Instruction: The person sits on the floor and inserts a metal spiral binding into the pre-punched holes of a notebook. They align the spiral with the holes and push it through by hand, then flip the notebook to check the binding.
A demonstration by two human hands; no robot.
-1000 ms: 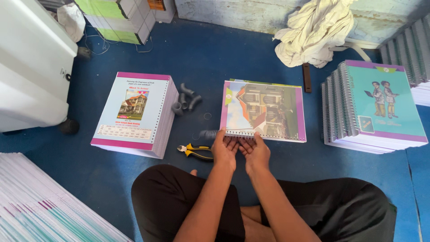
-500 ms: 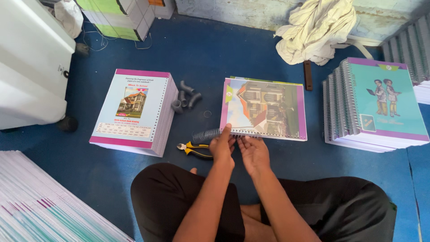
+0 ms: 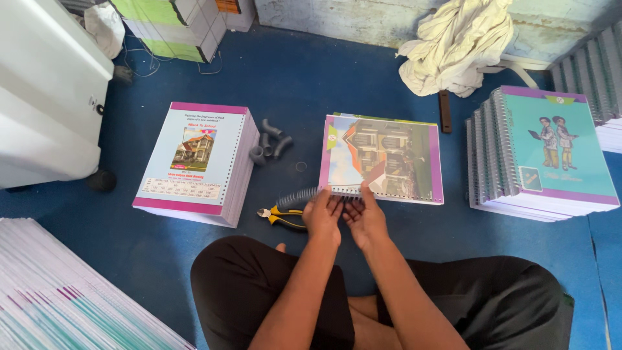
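An unbound notebook point(image 3: 389, 155) with a colourful house picture and purple border lies on the blue floor in front of me. A dark wire spiral coil point(image 3: 299, 197) sticks out to the left of its punched near edge. My left hand point(image 3: 322, 214) pinches the coil at that edge. Beside it, my right hand point(image 3: 365, 217) has fingers on the coil and the cover's near edge. Yellow-handled pliers point(image 3: 280, 216) lie just left of my left hand.
A stack of punched unbound notebooks point(image 3: 197, 162) sits at left, bound teal-covered notebooks point(image 3: 544, 155) at right. Several grey coil pieces point(image 3: 269, 144) lie between. A white cloth point(image 3: 457, 42) is at the back, a white machine point(image 3: 45, 97) far left, loose sheets point(image 3: 58, 304) bottom left.
The coil has come further out to the left of the notebook's edge, and both hands shifted slightly along that edge while turning it.
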